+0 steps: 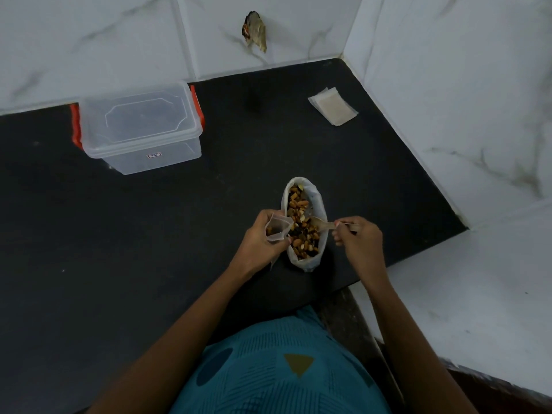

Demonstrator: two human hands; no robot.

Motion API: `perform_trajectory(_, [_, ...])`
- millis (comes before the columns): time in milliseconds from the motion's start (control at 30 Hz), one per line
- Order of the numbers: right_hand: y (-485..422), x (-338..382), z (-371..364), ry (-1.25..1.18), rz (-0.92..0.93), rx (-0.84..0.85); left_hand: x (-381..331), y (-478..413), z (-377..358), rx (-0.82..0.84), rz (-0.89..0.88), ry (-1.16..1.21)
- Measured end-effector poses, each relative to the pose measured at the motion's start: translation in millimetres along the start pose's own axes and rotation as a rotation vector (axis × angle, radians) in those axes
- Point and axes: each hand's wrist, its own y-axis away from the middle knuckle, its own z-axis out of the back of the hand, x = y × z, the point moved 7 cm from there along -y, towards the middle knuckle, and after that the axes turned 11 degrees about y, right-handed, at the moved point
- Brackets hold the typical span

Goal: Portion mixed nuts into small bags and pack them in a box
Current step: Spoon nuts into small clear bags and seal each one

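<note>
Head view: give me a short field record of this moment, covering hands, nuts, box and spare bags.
left hand: holds small bag open beside the nut bag
right hand: holds spoon, its bowl in the nuts
nut bag: open, on the counter
box: clear, lid on, back left
spare bags: flat stack, back right

A matte black counter (119, 249) sits in a corner of white, grey-veined tiled walls. The back wall (89, 40) has a ragged dark hole (254, 31), and the side wall (463, 100) stands at right. The light is dim.
</note>
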Motion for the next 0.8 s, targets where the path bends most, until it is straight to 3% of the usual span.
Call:
perform_trajectory(233, [-5, -29, -2, -0.323, -0.288, 0.013, -2, 1, -1, 0.001, -0.003, 0.015])
perform_trajectory(467, [-3, -19, -8, -0.226, -0.200, 0.003, -1, 1, -3, 0.027, -0.005, 0.016])
perform_trajectory(800, [0, -30, 6, -0.368, -0.334, 0.014, 1, 0, -1, 0.017, -0.005, 0.039])
